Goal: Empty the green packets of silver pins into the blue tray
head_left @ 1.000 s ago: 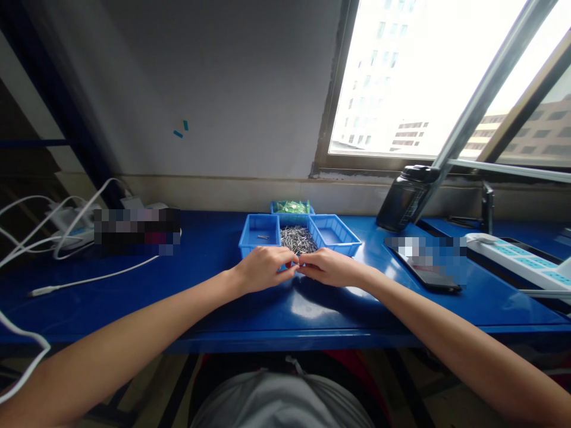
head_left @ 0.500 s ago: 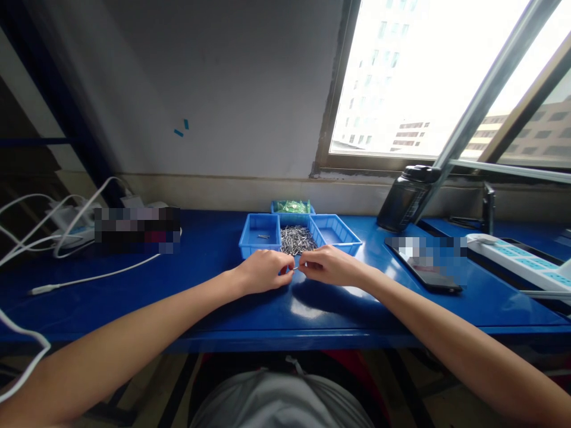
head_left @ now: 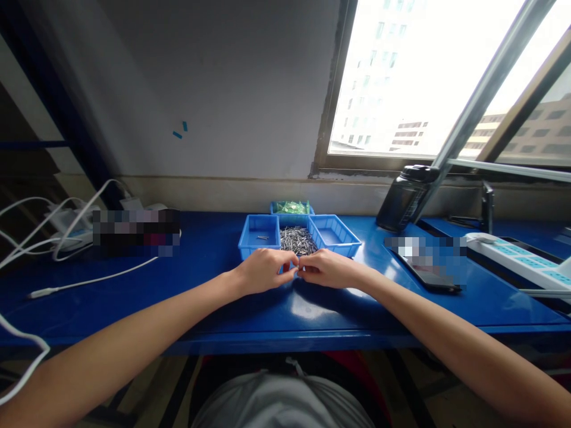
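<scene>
My left hand (head_left: pixel 263 270) and my right hand (head_left: pixel 328 268) meet fingertip to fingertip over the blue table (head_left: pixel 214 297), just in front of the trays. Both are pinched closed on a tiny part that I cannot make out. Behind them stands a blue tray (head_left: pixel 298 239) heaped with several small metal pins. The left blue tray (head_left: pixel 259 230) holds one or two pins. The right blue tray (head_left: pixel 334 233) looks bare. A further tray (head_left: pixel 291 207) at the back holds green parts.
A black bottle (head_left: pixel 405 197) leans at the window sill to the right. A phone (head_left: pixel 423 267) and a white power strip (head_left: pixel 517 261) lie on the right. White cables (head_left: pixel 66 238) and a charger trail over the left side.
The fingertips, slightly apart half a second ago with a thin pin showing between them, have closed together again. The arms have hardly shifted.
</scene>
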The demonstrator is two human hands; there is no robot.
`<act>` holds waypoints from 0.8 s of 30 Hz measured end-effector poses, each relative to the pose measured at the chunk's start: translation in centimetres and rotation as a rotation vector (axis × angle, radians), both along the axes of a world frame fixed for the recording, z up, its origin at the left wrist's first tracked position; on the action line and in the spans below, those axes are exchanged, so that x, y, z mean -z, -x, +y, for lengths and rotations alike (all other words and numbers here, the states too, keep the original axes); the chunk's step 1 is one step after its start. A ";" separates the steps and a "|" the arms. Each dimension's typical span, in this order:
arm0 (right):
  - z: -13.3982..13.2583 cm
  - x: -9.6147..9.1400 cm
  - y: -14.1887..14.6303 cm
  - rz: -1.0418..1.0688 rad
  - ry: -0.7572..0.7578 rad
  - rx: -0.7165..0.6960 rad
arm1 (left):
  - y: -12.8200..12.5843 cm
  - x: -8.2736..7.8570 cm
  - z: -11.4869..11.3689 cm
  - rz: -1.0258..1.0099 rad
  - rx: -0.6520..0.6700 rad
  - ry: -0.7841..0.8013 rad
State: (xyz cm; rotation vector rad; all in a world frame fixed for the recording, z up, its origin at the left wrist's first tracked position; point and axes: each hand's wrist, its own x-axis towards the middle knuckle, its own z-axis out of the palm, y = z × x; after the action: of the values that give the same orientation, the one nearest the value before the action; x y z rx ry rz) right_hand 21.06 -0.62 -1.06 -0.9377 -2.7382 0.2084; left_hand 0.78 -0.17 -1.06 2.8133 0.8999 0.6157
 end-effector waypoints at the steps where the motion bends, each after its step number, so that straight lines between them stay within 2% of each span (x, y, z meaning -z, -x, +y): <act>1: 0.0 0.0 0.0 0.001 0.002 -0.002 | 0.0 0.0 -0.1 -0.003 0.018 0.005; 6: -0.1 -0.2 -0.1 -0.009 -0.007 0.037 | 0.1 -0.4 -0.2 -0.027 0.052 0.005; 13: 0.1 -0.5 -0.5 -0.104 -0.046 0.165 | 0.8 -1.4 0.8 -0.167 -0.028 -0.133; 17: 0.1 -0.6 -0.6 -0.105 -0.014 0.237 | 1.7 -2.2 1.9 -0.160 -0.227 -0.208; 20: 0.1 -0.7 -0.6 -0.113 0.011 0.286 | 2.4 -2.4 2.7 -0.073 -0.375 -0.243; 24: 0.2 -0.5 -0.6 -0.150 -0.014 0.295 | 2.8 -2.2 3.3 0.044 -0.472 -0.224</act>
State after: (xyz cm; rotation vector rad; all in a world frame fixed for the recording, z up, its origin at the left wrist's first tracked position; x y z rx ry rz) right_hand 21.68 -0.42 -0.56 -1.3868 -2.6820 0.0674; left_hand -1.98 3.13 1.12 2.8184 1.6198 0.7506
